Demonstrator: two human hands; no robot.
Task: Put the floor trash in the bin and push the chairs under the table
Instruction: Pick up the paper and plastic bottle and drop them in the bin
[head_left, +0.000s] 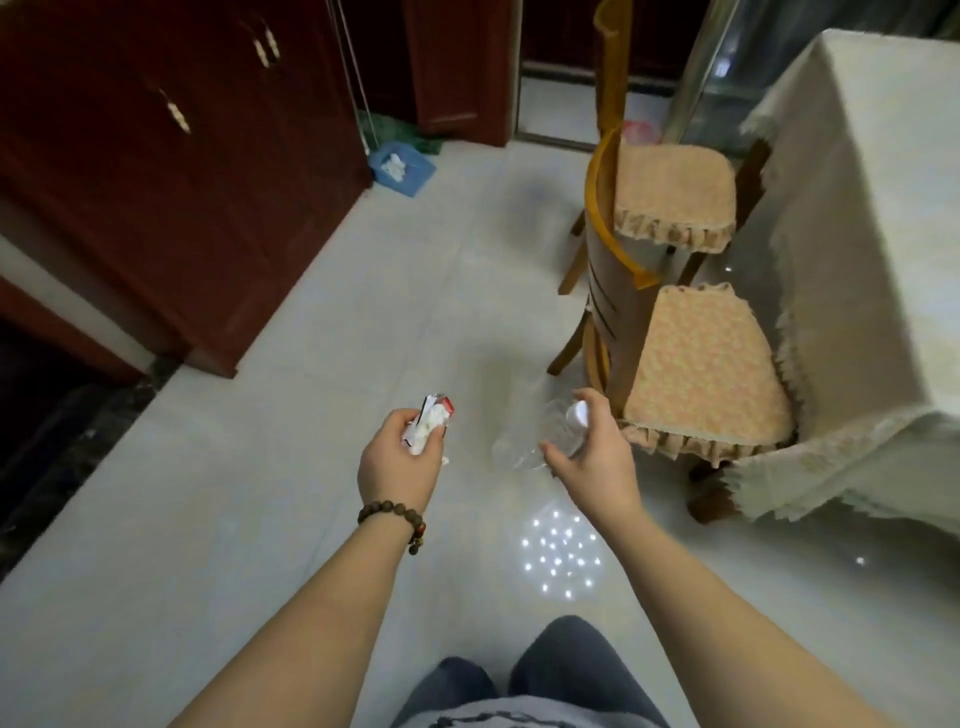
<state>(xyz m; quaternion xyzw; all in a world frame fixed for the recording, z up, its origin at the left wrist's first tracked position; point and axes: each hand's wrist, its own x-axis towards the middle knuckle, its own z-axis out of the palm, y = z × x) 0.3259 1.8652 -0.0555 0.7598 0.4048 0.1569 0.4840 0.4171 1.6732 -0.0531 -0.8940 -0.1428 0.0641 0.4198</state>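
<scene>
— Holding what, and where?

— Left hand (400, 457), lower centre, is curled round a crumpled wrapper (430, 422). Right hand (592, 449), just right of it, grips a clear bottle (530, 441) by its white-capped neck; the body points left and down.

— Where does the trash go?

— No bin is clearly visible. A blue dustpan (402, 169) lies upper centre, across bare floor.

— And the chairs?

— Two chairs (696, 364) stand at right, nearer the right hand, seats not yet under the table (857, 218).

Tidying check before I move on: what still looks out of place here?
Both chairs stand pulled out from the table, seats fully exposed. Crumpled paper sits in the blue dustpan by the cabinet.
</scene>
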